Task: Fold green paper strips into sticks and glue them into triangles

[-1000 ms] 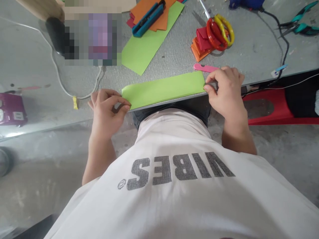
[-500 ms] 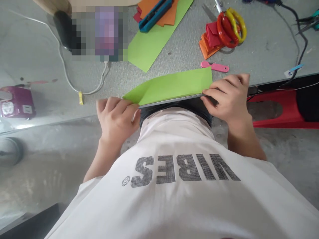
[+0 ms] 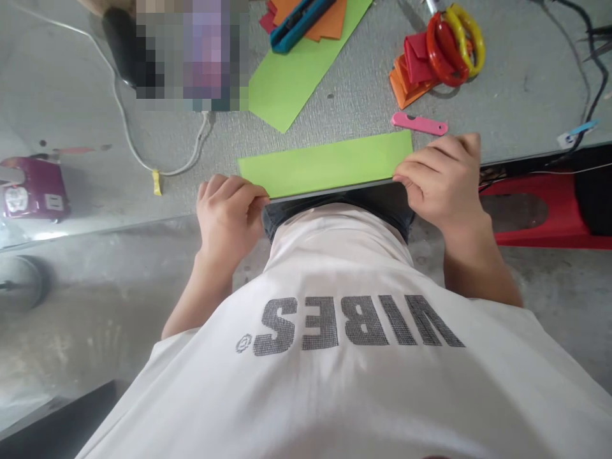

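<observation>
A strip of light green paper (image 3: 325, 164) lies along the near edge of the grey table (image 3: 157, 137). My left hand (image 3: 229, 210) pinches its near left corner, fingers curled over the table edge. At the opposite near corner, my right hand (image 3: 440, 178) grips the paper between thumb and fingers. Just beyond the right hand rests a pink folding knife or cutter (image 3: 419, 123). Farther back a second green sheet (image 3: 287, 92) lies at a slant, with orange paper pieces (image 3: 329, 22) and a teal stapler-like tool (image 3: 299, 27) on top.
Scissors with red and yellow handles (image 3: 447, 57) lie on folded red and orange paper (image 3: 406, 83) at the back right. A white cable (image 3: 125, 127) loops across the left side, near a purple box-like object (image 3: 36, 188). A red chair-like object (image 3: 540, 213) stands below the table's right edge.
The green strip, bowed up at its left before, now lies flatter and straighter along the table edge. Both hands stay on its corners, with the left hand slightly shifted to the right.
</observation>
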`<state>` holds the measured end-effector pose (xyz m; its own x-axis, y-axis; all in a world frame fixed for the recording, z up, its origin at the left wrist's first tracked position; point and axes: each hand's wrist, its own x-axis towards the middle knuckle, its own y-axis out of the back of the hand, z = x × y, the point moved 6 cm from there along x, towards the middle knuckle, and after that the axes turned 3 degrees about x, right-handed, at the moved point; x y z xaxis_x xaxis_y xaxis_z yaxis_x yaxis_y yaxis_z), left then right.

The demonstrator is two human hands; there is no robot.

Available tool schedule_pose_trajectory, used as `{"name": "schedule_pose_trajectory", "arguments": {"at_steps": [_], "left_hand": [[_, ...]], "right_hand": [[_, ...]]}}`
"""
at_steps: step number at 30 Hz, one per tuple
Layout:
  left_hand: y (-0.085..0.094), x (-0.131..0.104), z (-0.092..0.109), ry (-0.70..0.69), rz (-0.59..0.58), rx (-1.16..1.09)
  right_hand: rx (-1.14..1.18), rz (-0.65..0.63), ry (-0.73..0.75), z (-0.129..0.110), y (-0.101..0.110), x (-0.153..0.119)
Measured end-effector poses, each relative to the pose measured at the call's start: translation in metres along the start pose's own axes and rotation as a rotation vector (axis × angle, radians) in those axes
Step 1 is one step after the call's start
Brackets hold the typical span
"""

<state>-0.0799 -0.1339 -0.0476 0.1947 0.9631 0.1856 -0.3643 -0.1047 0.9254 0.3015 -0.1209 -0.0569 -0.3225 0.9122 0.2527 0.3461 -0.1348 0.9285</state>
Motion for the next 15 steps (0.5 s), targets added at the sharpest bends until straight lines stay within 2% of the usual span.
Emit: {"name": "schedule_pose_trajectory", "arguments": {"at_steps": [10,15], "left_hand": [[0.009,0.024,0.002,0.339,-0.177,-0.238],[0.012,0.027,-0.001,0.348,-0.231,-0.295]], "right_hand": [[0.013,-0.097,-0.088,-0.002,0.01,0.018],[0.055,-0.121,-0.06,-0.004,0.016,0.025]]}}
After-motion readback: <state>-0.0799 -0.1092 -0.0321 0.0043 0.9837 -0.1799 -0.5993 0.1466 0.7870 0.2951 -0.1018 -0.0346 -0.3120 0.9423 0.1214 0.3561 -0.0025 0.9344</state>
